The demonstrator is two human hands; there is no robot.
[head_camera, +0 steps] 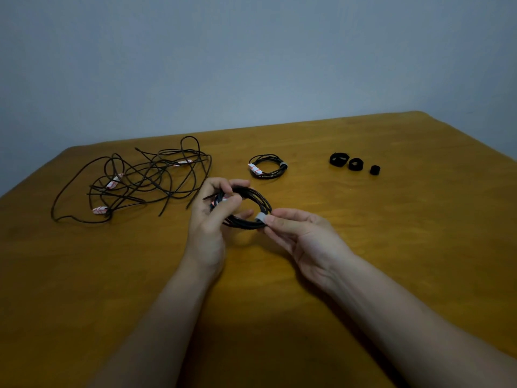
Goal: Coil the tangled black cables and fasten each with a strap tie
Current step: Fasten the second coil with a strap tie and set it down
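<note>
You held a round coil of thin black cable (253, 197) over the brown wooden table (391, 247). Your left hand (212, 219) curled its fingers round the coil's left side. Your right hand (302, 233) pinched the grey strap tie (261, 217) wrapped round the coil's right side.

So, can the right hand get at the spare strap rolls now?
Probably, once freed: the right hand pinches the grey strap on the coil, and only table lies between it and the strap rolls.
</note>
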